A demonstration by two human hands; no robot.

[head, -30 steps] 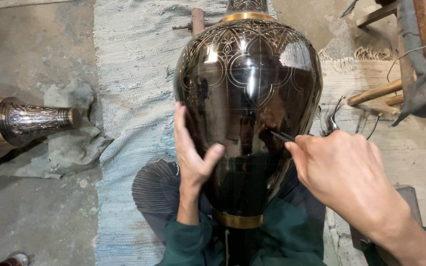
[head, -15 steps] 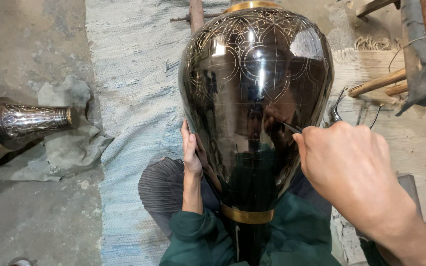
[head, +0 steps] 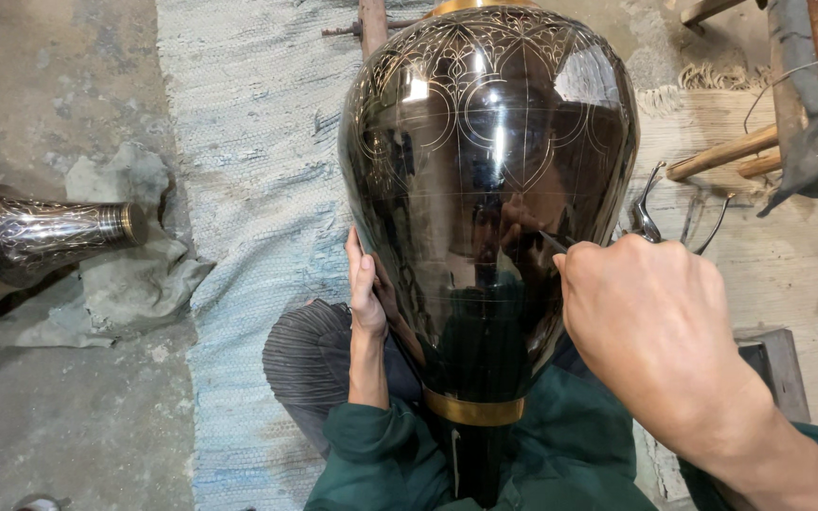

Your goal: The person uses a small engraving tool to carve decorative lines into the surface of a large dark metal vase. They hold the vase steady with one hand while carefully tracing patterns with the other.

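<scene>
Head cam: left hand flat on black vase, right hand pinching engraving tool; pliers nearby.

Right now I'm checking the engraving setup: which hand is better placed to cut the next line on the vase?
Right. The right hand holds the thin tool at the black vase; the left hand lies flat against its side.

We sit in a metal-engraving workshop: half-engraved black vase, engraved brass piece, pliers, woven floor mat.
</scene>
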